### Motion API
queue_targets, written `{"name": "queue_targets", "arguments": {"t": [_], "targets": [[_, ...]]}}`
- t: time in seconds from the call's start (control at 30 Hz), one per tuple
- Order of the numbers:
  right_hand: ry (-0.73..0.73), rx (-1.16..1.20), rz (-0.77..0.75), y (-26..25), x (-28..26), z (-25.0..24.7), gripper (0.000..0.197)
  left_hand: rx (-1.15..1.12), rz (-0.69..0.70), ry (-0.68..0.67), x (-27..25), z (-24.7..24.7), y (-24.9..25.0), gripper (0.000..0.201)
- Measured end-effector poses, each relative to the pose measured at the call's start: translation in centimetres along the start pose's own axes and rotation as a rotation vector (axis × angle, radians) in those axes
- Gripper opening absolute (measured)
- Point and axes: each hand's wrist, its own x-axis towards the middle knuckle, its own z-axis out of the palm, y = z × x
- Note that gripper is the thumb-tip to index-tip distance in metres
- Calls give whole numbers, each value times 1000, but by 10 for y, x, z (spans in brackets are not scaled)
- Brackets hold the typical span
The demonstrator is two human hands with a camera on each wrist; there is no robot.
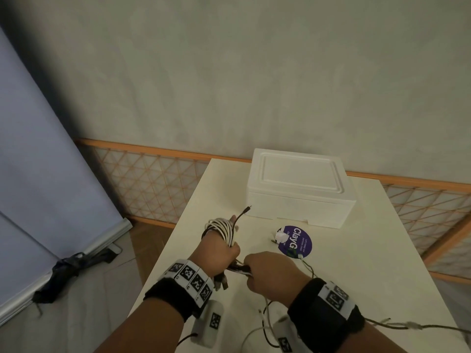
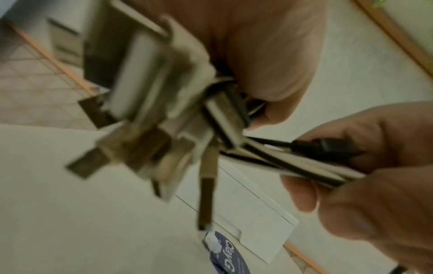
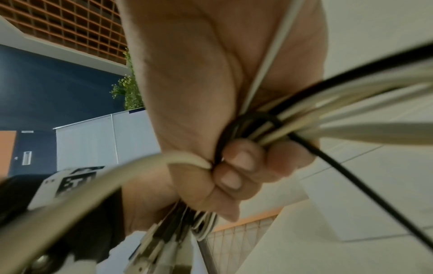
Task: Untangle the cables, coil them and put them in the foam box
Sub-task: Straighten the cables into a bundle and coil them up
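Note:
A coil of white and black cables (image 1: 221,230) is wound around my left hand (image 1: 224,252), whose fingers curl round it. Several plug ends (image 2: 150,115) dangle blurred below that fist. Just to the right, my right hand (image 1: 265,270) grips the bundle of strands (image 2: 304,166) running out of the coil; its fingers (image 3: 234,166) close tightly on black and white cables (image 3: 328,115). The white foam box (image 1: 298,187) stands behind the hands with its lid on.
The cream table (image 1: 356,271) carries a round purple sticker (image 1: 294,242) in front of the box. Loose cable tails (image 1: 397,326) trail across the near right of the table. An orange lattice rail (image 1: 153,184) runs behind the table; the floor drops away at left.

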Motion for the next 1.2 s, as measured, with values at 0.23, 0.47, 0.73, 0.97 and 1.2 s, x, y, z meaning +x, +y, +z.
{"name": "queue_targets", "arguments": {"t": [0.23, 0.47, 0.73, 0.97, 1.2], "targets": [[91, -39, -153, 11, -25, -30, 27, 150, -135, -114, 1, 4, -17, 82], [364, 1, -287, 21, -24, -64, 25, -530, -17, -181, -17, 20, -45, 63], [422, -75, -234, 23, -16, -57, 40, 729, 267, -242, -9, -6, 11, 73], [347, 18, -144, 20, -23, -33, 28, 906, 218, -280, -4, -18, 14, 22], [299, 25, -97, 6, -21, -21, 29, 927, 160, -268, 17, -31, 15, 31]]}}
